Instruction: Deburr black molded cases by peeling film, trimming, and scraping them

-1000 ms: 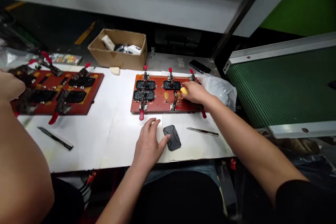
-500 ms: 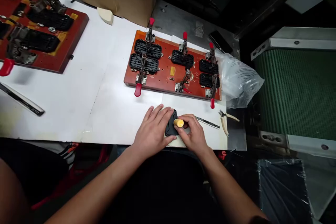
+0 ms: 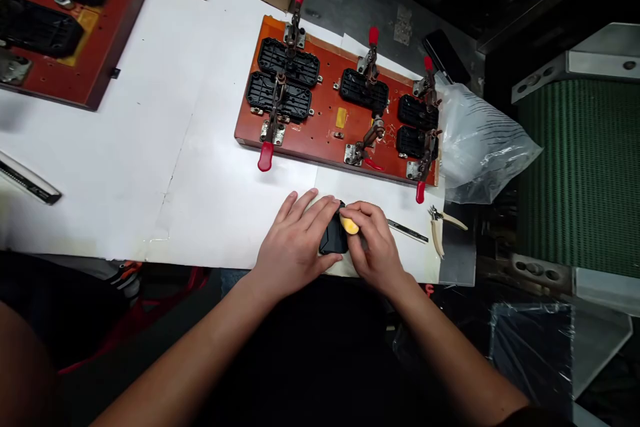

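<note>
My left hand (image 3: 296, 240) lies over the left side of a dark plastic part (image 3: 333, 235), holding it on the white table sheet. Its forefinger is at the part's far edge and the thumb at its near edge; the other fingers are stretched out. In my right hand (image 3: 374, 240), a short yellow rounded stick or handle (image 3: 350, 225) is pinched between thumb and fingers at the part's right side. The lower end of the yellow piece is hidden, so I cannot tell what kind of tool it is.
Beyond my hands is a red-brown fixture board (image 3: 320, 137) with black parts under red-handled clamps. Cutting pliers (image 3: 437, 230) and a thin black strip (image 3: 410, 232) lie at right, near a plastic bag (image 3: 480, 147). Another fixture (image 3: 107, 33) is at left; a green conveyor belt (image 3: 580, 180) is far right.
The yellow piece has tilted and shifted slightly toward the far end of the part, along with my right hand. My left hand keeps its place on the part. The camera view has moved closer.
</note>
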Demonstrator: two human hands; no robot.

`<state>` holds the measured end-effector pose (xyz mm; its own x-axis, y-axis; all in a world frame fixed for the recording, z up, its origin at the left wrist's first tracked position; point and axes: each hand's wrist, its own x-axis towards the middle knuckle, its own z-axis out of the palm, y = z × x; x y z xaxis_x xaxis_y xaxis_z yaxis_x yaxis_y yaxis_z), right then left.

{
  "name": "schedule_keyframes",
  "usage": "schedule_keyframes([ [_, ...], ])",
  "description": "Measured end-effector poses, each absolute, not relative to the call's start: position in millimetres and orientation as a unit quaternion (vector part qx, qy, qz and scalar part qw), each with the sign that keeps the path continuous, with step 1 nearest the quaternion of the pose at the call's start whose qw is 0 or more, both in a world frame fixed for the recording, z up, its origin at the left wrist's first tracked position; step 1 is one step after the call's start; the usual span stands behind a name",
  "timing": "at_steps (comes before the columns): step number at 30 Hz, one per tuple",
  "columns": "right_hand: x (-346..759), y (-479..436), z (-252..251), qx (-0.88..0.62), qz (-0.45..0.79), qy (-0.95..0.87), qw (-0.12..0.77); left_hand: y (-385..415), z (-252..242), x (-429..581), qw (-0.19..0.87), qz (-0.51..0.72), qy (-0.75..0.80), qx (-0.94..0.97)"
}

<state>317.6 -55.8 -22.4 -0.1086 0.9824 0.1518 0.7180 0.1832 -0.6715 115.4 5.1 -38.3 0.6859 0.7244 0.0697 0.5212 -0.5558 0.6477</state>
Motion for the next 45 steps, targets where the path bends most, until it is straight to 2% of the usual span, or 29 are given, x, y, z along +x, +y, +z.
schedule_keyframes([
  [3, 307.6, -57.9, -27.7, -0.631, 0.223, -0.676, 0.308, 5.3, -37.6, 116.4, 0.301, 0.17, 0.36, 0.866],
  [9, 310.6, -50.1, -32.2, -0.668, 0.16, -0.673, 0.273, 5.1, -36.3, 117.0, 0.305, 0.161, 0.366, 0.864],
  [12, 315.4, -44.8, -28.9, -0.667, 0.145, -0.669, 0.295, 5.0, -36.4, 116.7, 0.307, 0.161, 0.367, 0.863],
  [24, 323.2, -35.7, -15.6, -0.606, 0.201, -0.721, 0.27, 5.6, -38.3, 117.3, 0.312, 0.163, 0.362, 0.863],
  [36, 327.4, -38.2, -13.0, -0.583, 0.187, -0.743, 0.268, 5.5, -35.9, 116.6, 0.307, 0.156, 0.367, 0.864],
  [42, 327.8, -62.6, -7.0, -0.565, 0.273, -0.743, 0.234, 5.2, -35.6, 116.4, 0.317, 0.16, 0.364, 0.861],
  [45, 327.5, -57.0, -8.4, -0.561, 0.235, -0.756, 0.245, 4.9, -36.6, 116.6, 0.307, 0.168, 0.37, 0.861],
])
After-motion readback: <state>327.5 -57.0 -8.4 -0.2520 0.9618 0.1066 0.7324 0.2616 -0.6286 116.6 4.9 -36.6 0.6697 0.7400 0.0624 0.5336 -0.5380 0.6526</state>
